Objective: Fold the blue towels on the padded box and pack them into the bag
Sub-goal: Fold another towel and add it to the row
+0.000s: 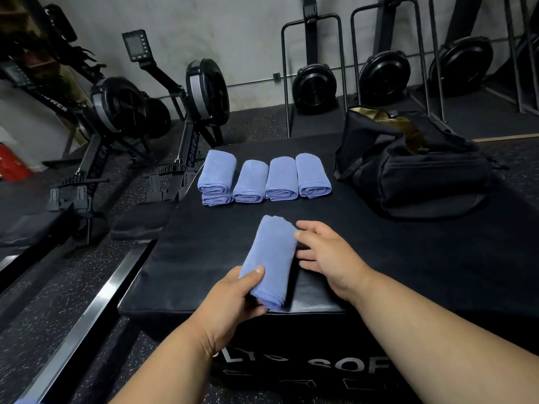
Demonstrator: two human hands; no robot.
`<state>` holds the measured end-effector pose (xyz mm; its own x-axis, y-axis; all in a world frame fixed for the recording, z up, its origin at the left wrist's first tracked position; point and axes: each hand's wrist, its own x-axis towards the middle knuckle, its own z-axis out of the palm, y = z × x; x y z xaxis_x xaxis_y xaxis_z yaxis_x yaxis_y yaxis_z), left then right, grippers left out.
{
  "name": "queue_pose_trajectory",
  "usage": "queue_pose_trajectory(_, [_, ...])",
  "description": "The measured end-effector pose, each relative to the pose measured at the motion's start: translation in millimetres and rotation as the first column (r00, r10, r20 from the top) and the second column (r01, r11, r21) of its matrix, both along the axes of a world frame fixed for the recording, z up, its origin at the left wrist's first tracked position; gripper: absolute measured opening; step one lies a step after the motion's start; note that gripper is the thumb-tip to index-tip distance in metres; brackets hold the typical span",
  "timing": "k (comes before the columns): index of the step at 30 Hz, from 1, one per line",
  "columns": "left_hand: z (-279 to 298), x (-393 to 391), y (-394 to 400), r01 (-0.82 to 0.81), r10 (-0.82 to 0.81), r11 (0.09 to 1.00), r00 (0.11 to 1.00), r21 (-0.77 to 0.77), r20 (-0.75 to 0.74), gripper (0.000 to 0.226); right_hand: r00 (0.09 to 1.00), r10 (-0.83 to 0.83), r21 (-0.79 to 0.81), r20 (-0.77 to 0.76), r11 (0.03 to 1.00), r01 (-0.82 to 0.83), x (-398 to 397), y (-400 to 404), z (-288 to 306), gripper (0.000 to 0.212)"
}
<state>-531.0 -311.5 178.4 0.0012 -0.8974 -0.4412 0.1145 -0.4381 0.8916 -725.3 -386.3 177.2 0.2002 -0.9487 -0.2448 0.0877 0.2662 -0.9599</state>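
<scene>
Currently folded blue towel (274,258) sits near edge of padded box (408,258). Left hand (233,298) pinches its near end, thumb on top; right hand (326,252) fingers spread, touching its right side. Likely soft, light, floppy: support both ends so folds hold. Bag (408,170) far right, open.

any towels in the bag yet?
No: none shows in the open bag; the folded towels lie on the padded box, one in the left hand.
</scene>
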Motion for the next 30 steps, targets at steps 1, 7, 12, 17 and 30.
queue_pose_trajectory(1, [-3, 3, -3, -0.015, 0.015, 1.000, 1.000, 0.023, 0.009, 0.036, 0.999, 0.012, -0.016, -0.040, 1.000, -0.012, 1, -1, -1, 0.034])
queue_pose_trajectory(7, [-6, 2, -7, 0.010, -0.010, 1.000, 0.999, 0.013, 0.037, 0.027, 0.990, 0.026, -0.079, -0.139, 0.996, -0.037, 8, -5, -13, 0.043])
queue_pose_trajectory(12, [-12, 2, -3, 0.137, -0.136, 0.989, 0.990, -0.049, 0.030, 0.034, 1.000, -0.025, 0.017, 0.009, 1.000, 0.025, 9, -9, -16, 0.062])
queue_pose_trajectory(17, [-18, 7, -4, 0.131, -0.130, 0.991, 0.991, -0.033, 0.043, 0.040, 0.993, -0.074, 0.002, 0.094, 0.997, 0.074, 8, -12, -16, 0.037])
queue_pose_trajectory(30, [-10, 10, -16, -0.202, 0.207, 0.977, 0.975, -0.071, 0.084, 0.017, 0.987, -0.080, -0.160, -0.137, 0.985, 0.057, 5, -16, -6, 0.063])
